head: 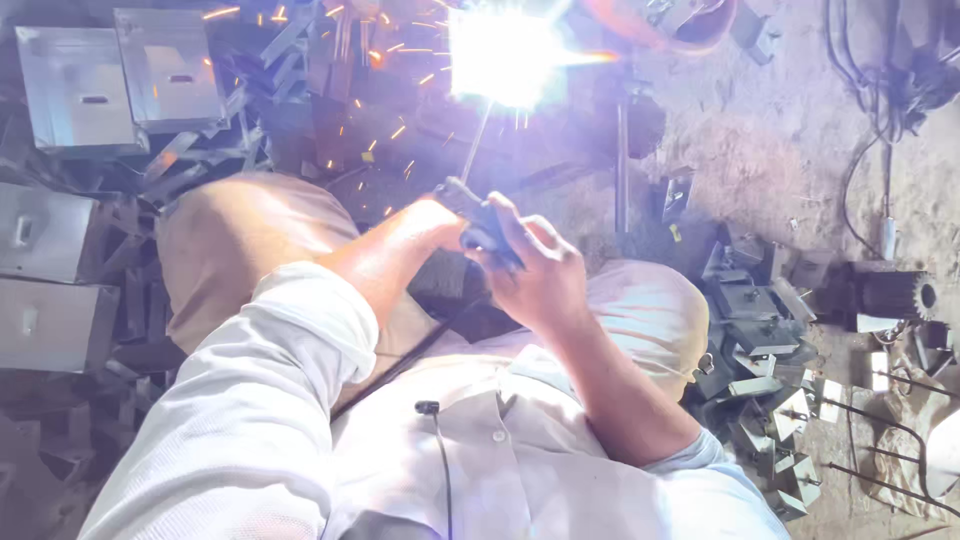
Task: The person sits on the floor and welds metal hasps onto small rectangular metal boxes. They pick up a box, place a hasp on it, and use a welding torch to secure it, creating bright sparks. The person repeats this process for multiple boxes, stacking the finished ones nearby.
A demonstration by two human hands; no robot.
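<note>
1. Head view looks down on a seated person in a white shirt; both forearms meet ahead of the knees, around a dark electrode holder (pixel 487 222).
2. The right hand (pixel 545 280) has its fingers clenched round the holder's grip. The left hand (pixel 440 222) sits just behind it, mostly hidden, so I cannot tell how its fingers lie.
3. A thin welding rod (pixel 476 145) runs up from the holder into a white arc glare (pixel 505 52) that throws orange sparks.
4. The holder looks rigid and fairly light, its insulated handle the safe place to grip; the rod is probably stiff, slender and hot near its tip.
5. Folded grey sheet-metal boxes (pixel 120 80) with slots are stacked at the left; small steel brackets (pixel 765 360) with sharp edges are heaped at the right, on dusty ground (pixel 760 130).
6. A black cable (pixel 400 365) trails back from the holder across the lap.
</note>
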